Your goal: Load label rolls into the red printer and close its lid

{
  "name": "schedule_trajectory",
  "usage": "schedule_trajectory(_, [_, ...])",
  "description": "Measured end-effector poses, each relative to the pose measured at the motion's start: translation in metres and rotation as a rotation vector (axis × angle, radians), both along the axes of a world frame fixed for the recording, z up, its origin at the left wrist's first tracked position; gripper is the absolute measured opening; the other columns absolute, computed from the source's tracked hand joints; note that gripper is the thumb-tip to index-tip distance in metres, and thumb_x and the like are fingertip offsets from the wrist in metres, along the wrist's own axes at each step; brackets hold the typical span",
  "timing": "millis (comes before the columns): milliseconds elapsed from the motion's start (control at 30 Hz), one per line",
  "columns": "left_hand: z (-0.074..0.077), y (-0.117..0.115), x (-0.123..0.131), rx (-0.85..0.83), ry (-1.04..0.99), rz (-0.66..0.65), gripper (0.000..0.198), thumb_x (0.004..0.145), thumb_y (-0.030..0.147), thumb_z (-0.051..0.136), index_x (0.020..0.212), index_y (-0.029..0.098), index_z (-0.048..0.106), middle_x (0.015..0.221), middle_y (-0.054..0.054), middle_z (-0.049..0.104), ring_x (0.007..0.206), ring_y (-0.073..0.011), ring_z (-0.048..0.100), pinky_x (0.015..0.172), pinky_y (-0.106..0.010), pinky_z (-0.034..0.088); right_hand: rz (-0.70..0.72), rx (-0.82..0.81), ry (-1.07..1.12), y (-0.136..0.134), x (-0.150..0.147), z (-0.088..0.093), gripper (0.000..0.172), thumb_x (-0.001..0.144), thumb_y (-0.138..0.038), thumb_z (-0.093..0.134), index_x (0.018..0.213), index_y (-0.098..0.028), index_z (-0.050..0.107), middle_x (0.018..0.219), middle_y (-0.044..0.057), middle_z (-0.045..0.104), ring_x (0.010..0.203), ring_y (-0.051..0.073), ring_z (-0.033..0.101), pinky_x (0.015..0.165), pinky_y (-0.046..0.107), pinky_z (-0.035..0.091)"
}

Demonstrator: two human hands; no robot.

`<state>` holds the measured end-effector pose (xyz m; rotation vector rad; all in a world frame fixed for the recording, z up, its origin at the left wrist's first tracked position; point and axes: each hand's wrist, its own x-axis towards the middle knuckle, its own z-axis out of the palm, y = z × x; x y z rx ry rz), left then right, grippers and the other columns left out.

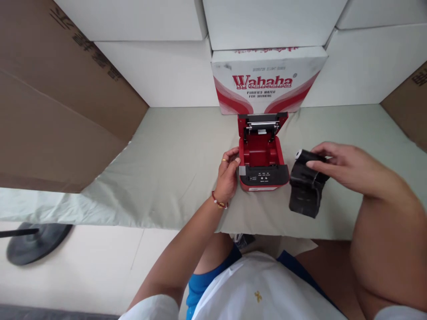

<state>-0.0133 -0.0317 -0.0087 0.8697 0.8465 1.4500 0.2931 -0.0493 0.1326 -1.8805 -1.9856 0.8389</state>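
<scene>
I have right hand (330, 162) clamped on black roll (303, 189), just right of red printer (262, 155); bay lies leftward, roll's core roughly crosswise. Left hand (227, 175), nearer printer, touches its left side; can't tell if gripping. Fingers hide roll's right end.

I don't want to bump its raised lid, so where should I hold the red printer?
Best gripped, I'd judge, by the left wall of the red printer, coming from the left, where the left hand touches it: that side looks straight, while the lid stands open at the back.
</scene>
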Motion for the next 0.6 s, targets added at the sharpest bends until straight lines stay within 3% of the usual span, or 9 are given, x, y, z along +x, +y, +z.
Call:
schedule_trajectory(100, [0.001,-0.001,-0.001,0.005,-0.008,-0.011,0.045,0.09,0.051,0.086,0.125,0.028,0.071,0.137,-0.005,0.073,0.133,-0.0229,0.067,0.122,-0.043,0.051,0.078,-0.006,-0.086,0.001,-0.008,-0.027,0.027,0.089,-0.045,0.069,0.104,-0.023,0.075,0.073,0.001,0.073,0.061,0.019,0.064,0.059,0.032,0.048])
schedule_trajectory(200, [0.003,-0.001,-0.001,-0.011,-0.022,-0.01,0.044,0.089,0.05,0.086,0.124,0.027,0.072,0.137,-0.006,0.074,0.131,-0.0232,0.068,0.121,-0.043,0.051,0.059,0.096,-0.071,-0.009,-0.01,-0.046,0.036,0.094,-0.047,0.064,0.116,-0.023,0.079,0.069,-0.001,0.069,0.057,0.019,0.06,0.06,0.033,0.048])
schedule_trajectory(333, [0.003,-0.002,0.0,-0.016,-0.025,-0.008,0.041,0.089,0.047,0.085,0.122,0.027,0.072,0.134,-0.005,0.074,0.129,-0.0222,0.068,0.12,-0.042,0.05,-0.179,0.275,-0.211,-0.024,0.019,-0.069,0.045,0.097,-0.048,0.058,0.126,-0.021,0.079,0.104,0.012,0.079,0.07,0.025,0.068,0.076,0.044,0.056])
schedule_trajectory(433, [0.003,-0.002,0.0,-0.018,-0.014,0.008,0.038,0.09,0.045,0.084,0.122,0.027,0.072,0.132,-0.005,0.074,0.128,-0.0222,0.068,0.119,-0.041,0.05,-0.174,0.241,-0.295,-0.026,0.038,-0.089,0.046,0.092,-0.043,0.059,0.125,-0.019,0.08,0.12,0.018,0.079,0.088,0.032,0.075,0.086,0.051,0.058])
schedule_trajectory(533, [0.002,-0.002,-0.001,-0.027,-0.004,0.003,0.038,0.091,0.046,0.083,0.122,0.027,0.072,0.13,-0.005,0.074,0.125,-0.0217,0.069,0.117,-0.041,0.051,-0.133,0.201,-0.272,-0.027,0.045,-0.094,0.047,0.093,-0.048,0.058,0.123,-0.021,0.081,0.119,0.017,0.081,0.097,0.036,0.077,0.087,0.053,0.06])
schedule_trajectory(600, [0.001,-0.002,-0.002,-0.034,-0.003,0.0,0.039,0.091,0.047,0.084,0.121,0.027,0.072,0.129,-0.004,0.075,0.122,-0.021,0.069,0.115,-0.04,0.052,-0.098,0.158,-0.202,-0.034,0.051,-0.079,0.048,0.093,-0.059,0.061,0.119,-0.025,0.083,0.104,0.014,0.082,0.082,0.033,0.076,0.076,0.051,0.061])
